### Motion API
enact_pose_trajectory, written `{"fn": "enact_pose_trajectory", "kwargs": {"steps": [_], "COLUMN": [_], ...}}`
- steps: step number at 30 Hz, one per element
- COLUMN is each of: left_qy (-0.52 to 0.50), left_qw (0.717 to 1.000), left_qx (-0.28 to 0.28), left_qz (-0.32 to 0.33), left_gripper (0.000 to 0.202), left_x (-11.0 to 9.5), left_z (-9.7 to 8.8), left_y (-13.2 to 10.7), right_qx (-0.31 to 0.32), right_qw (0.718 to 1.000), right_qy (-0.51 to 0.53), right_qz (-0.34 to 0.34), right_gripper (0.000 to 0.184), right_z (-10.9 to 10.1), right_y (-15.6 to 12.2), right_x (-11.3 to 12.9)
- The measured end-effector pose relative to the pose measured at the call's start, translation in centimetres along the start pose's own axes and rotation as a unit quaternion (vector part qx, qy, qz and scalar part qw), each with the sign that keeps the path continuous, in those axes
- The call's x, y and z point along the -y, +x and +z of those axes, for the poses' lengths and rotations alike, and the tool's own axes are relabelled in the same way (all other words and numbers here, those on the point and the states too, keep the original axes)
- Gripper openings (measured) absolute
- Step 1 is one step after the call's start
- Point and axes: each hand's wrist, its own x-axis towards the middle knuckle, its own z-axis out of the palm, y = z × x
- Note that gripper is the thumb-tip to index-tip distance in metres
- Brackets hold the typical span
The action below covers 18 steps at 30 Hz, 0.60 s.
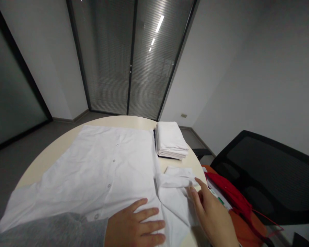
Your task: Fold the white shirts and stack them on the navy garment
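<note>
A white buttoned garment [98, 168] lies spread flat on a round beige table [56, 144]. My left hand [135, 224], in a grey sleeve, rests flat on the garment's near edge with fingers stretched out. My right hand [212, 214] lies at the garment's right side, fingers extended and touching the white sleeve [176, 181] that juts toward the table's right edge.
A stack of folded white cloths [171, 140] sits at the table's far right on something dark. A red and orange item [237, 206] lies on a black chair [267, 171] to the right. Glass doors with blinds stand behind.
</note>
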Motion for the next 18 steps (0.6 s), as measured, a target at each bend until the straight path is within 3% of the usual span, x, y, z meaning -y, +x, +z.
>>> {"fn": "enact_pose_trajectory", "kwargs": {"steps": [5,10,14,18], "left_qy": [-0.003,-0.004,0.001,0.008], "left_qw": [1.0,1.0,1.0,1.0], "left_qx": [-0.005,0.009,0.002,-0.024], "left_qz": [-0.012,-0.013,-0.013,-0.018], "left_gripper": [0.027,0.028,0.028,0.028], "left_x": [-0.2,-0.3,-0.3,-0.3], "left_z": [0.3,0.5,0.8,1.0], "left_y": [-0.1,-0.2,-0.3,-0.5], "right_qx": [0.026,0.076,0.066,-0.01], "right_qw": [0.995,0.984,0.976,0.958], "right_qy": [-0.037,0.05,0.167,0.283], "right_qz": [-0.092,-0.154,-0.126,-0.045], "right_gripper": [0.069,0.055,0.054,0.062], "right_z": [1.2,1.8,2.8,2.5], "right_y": [0.0,1.3,2.7,2.6], "right_x": [0.4,1.8,1.4,0.5]}}
